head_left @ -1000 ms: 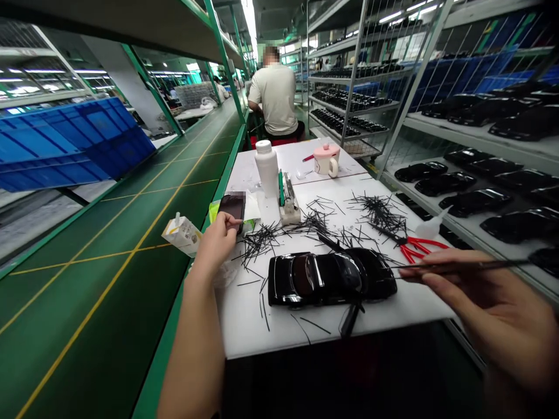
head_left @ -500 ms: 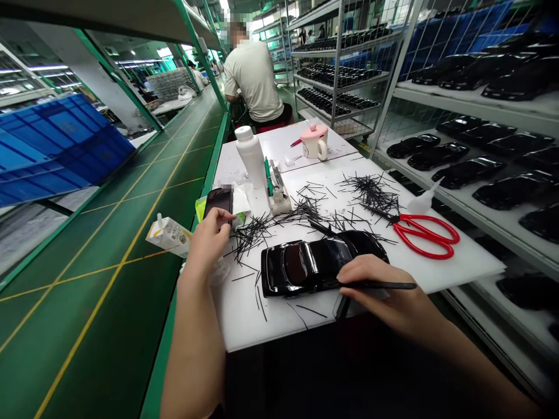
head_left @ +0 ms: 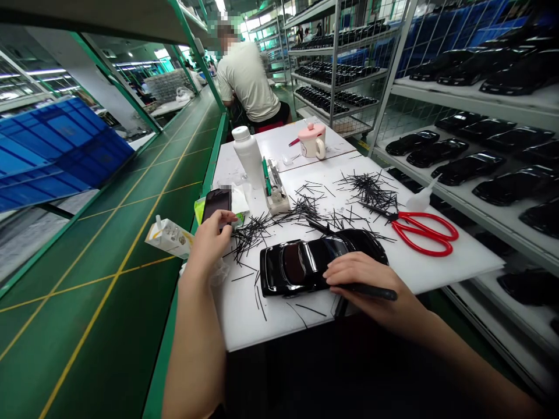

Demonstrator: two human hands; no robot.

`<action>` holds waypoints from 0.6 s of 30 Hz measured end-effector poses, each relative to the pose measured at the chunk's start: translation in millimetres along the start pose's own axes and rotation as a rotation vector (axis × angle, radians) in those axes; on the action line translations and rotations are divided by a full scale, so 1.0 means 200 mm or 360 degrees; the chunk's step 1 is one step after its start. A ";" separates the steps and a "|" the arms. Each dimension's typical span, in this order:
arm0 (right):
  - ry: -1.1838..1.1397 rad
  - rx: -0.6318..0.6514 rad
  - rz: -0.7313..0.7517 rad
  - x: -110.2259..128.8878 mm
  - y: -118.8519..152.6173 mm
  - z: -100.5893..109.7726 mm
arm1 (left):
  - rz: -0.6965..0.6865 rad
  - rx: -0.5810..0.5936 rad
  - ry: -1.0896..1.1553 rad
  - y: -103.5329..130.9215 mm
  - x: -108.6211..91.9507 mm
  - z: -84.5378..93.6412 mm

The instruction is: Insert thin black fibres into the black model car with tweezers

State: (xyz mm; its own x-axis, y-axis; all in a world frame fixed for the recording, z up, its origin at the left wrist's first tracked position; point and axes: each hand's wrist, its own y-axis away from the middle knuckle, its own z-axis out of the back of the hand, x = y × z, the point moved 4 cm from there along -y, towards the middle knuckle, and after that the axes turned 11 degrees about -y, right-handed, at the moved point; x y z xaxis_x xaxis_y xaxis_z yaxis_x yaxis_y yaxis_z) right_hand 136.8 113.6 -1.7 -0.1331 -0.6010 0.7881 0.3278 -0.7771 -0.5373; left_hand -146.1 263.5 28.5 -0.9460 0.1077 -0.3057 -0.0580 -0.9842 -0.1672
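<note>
A glossy black model car [head_left: 312,259] rests on the white table sheet [head_left: 437,276], its nose hidden in part at the right. My right hand [head_left: 360,279] lies against the car's near side, fingers wrapped round a slim black tool [head_left: 378,291]. At the left, my left hand [head_left: 213,230] hovers beside a dark phone [head_left: 217,203], thumb and fingertips close together; whatever they may pinch is too small to make out. Thin black strips [head_left: 251,233] are scattered between that hand and the car, with another heap [head_left: 371,192] behind the car.
Red-handled scissors [head_left: 425,233] lie right of the car, near a white squeeze bottle [head_left: 420,199]. A white bottle [head_left: 248,157], a pink-lidded mug [head_left: 312,141] and a drink carton [head_left: 168,237] stand around. Racks of black cars [head_left: 467,166] line the right. A person [head_left: 248,81] sits ahead.
My right hand has slid left along the car's side, and the black tool has turned, its back end now lower and further left. My left hand has barely moved.
</note>
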 end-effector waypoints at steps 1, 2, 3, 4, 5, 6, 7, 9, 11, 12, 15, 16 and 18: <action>0.0011 -0.0005 0.0016 0.00 0.00 0.00 | -0.0003 0.0003 -0.0004 0.00 0.00 0.00; 0.0023 -0.0008 0.0034 0.00 -0.01 0.00 | -0.0005 0.0006 -0.0009 0.00 0.00 0.00; 0.0032 -0.0007 0.0052 0.00 -0.01 0.00 | -0.0006 0.0007 -0.0014 0.00 0.00 0.00; 0.0039 0.0000 0.0063 0.00 -0.01 -0.01 | -0.0008 0.0010 -0.0019 0.00 -0.01 0.00; 0.0043 0.0011 0.0069 0.00 -0.02 -0.01 | -0.0009 0.0013 -0.0022 0.01 -0.01 0.00; 0.0046 0.0023 0.0070 0.00 -0.02 -0.01 | -0.0010 0.0016 -0.0024 0.01 -0.01 0.00; 0.0050 0.0032 0.0071 0.00 -0.03 -0.01 | -0.0012 0.0019 -0.0025 0.01 -0.01 0.00; 0.0059 0.0025 0.0103 0.00 -0.04 -0.01 | -0.0013 0.0024 -0.0025 0.01 -0.01 0.00; 0.0074 0.0015 0.0172 0.01 -0.04 -0.01 | -0.0014 0.0028 -0.0025 0.01 -0.01 0.00; 0.0087 0.0018 0.0207 0.01 -0.04 -0.01 | -0.0014 0.0029 -0.0025 0.01 -0.01 0.00; 0.0131 0.0043 0.0245 0.01 -0.04 -0.01 | -0.0015 0.0025 -0.0019 0.01 -0.01 0.00; 0.0142 0.0041 0.0240 0.01 -0.03 -0.01 | -0.0015 0.0020 -0.0013 0.00 -0.01 0.00; 0.0151 0.0021 0.0219 0.01 -0.03 0.00 | -0.0016 0.0012 0.0003 0.00 0.00 -0.01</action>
State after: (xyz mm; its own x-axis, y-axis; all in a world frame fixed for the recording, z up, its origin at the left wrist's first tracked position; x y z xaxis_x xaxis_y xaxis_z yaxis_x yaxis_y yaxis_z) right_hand 134.1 117.3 2.8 -0.1737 -0.7171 0.6750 0.3610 -0.6840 -0.6338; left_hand -145.3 263.5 27.4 -0.9448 0.1175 -0.3060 -0.0695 -0.9841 -0.1634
